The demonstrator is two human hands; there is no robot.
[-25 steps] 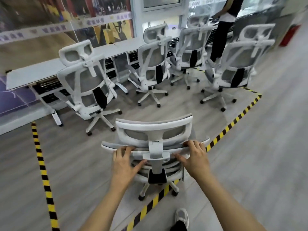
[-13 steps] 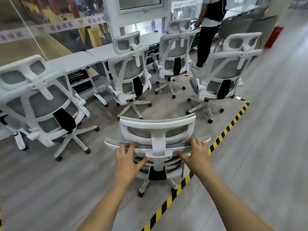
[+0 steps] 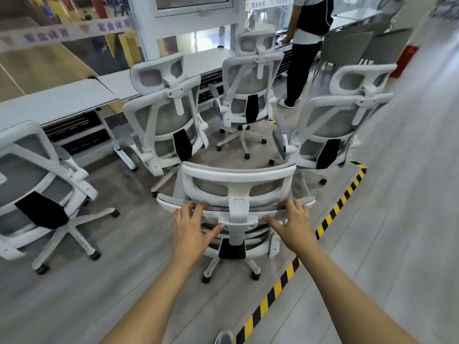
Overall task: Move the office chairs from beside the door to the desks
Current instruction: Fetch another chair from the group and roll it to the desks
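Both hands grip chair [image 3: 238, 184] back; 2 chairs block ahead, desks [image 3: 57, 100] beyond.

Yellow-black floor tape [image 3: 330, 217], standing person [image 3: 306, 33] at back, red box [image 3: 404, 61], grey floor [image 3: 397, 219]

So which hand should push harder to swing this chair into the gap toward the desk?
Probably the right hand: it grips the white mesh office chair opposite the long white desk, which lies front-left. The left hand can pivot.
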